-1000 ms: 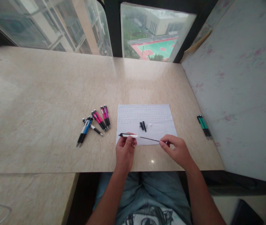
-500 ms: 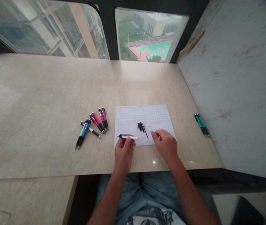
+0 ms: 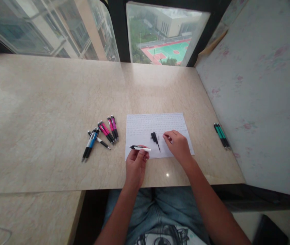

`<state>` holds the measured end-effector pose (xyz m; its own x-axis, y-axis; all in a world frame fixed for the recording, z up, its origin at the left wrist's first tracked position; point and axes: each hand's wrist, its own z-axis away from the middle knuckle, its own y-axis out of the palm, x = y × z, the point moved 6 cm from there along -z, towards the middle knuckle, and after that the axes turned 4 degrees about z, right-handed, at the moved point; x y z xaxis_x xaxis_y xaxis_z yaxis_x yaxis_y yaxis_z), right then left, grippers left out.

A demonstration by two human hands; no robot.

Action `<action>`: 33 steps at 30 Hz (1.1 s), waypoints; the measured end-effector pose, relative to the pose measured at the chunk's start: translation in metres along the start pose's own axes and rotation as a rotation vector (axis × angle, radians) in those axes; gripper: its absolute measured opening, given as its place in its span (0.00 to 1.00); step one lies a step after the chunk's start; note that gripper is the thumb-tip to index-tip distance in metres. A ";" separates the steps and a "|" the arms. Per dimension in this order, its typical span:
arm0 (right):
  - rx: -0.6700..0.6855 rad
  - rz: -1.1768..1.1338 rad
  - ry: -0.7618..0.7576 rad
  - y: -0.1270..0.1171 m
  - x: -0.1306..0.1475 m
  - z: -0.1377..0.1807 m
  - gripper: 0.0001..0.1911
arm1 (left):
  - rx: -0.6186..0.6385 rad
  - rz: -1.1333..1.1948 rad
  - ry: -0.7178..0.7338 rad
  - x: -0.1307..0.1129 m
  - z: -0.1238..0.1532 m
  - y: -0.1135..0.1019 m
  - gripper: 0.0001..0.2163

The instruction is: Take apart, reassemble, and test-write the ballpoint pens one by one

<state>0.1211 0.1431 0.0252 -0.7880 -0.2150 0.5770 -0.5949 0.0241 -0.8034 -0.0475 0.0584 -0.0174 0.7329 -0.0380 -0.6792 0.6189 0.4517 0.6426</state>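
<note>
A white pen barrel with a black clip end [image 3: 143, 148] lies crosswise in my left hand [image 3: 137, 163], pinched between thumb and fingers just over the lower left of a written sheet of paper [image 3: 155, 119]. My right hand [image 3: 178, 144] is at the sheet's right side, thumb and forefinger closed together close to the paper. Whatever is between those fingertips is too small to make out. Left of them, black pen parts [image 3: 154, 136] lie on the sheet, with a thin dark refill [image 3: 158, 145] pointing toward me.
Left of the sheet lie pink and purple pens [image 3: 107, 131], blue pens [image 3: 91, 144] and a white-and-black pen [image 3: 102, 142] partly under them. Green pens [image 3: 222, 136] rest by the right wall [image 3: 262, 102]. The tabletop [image 3: 58, 102] ends at a window behind.
My right hand has moved up slightly, and its fingertips have come to where a small white piece lay on the paper. My left hand still holds the barrel. The view has shifted a little.
</note>
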 end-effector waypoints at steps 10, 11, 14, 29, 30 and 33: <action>0.209 -0.865 0.286 0.019 0.024 0.046 0.11 | 0.020 0.060 -0.018 0.000 -0.002 0.002 0.09; 0.221 -0.880 0.287 0.021 0.027 0.047 0.11 | 0.017 0.062 -0.022 0.000 -0.002 0.002 0.09; 0.215 -0.875 0.255 0.022 0.032 0.046 0.08 | 0.025 0.064 -0.034 -0.001 -0.001 0.002 0.09; -0.018 -0.161 0.056 0.003 0.029 0.040 0.05 | 0.031 0.119 -0.064 0.000 -0.002 0.000 0.10; -0.025 -0.033 0.063 0.002 0.026 0.042 0.05 | 0.031 0.119 -0.064 0.000 -0.002 0.000 0.10; 0.032 0.242 0.085 0.008 0.024 0.046 0.06 | 0.034 0.119 -0.055 -0.002 -0.002 0.003 0.10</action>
<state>0.1051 0.0930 0.0255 -0.9181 -0.1235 0.3766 -0.3832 0.0339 -0.9231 -0.0477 0.0613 -0.0153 0.8154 -0.0353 -0.5778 0.5354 0.4253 0.7297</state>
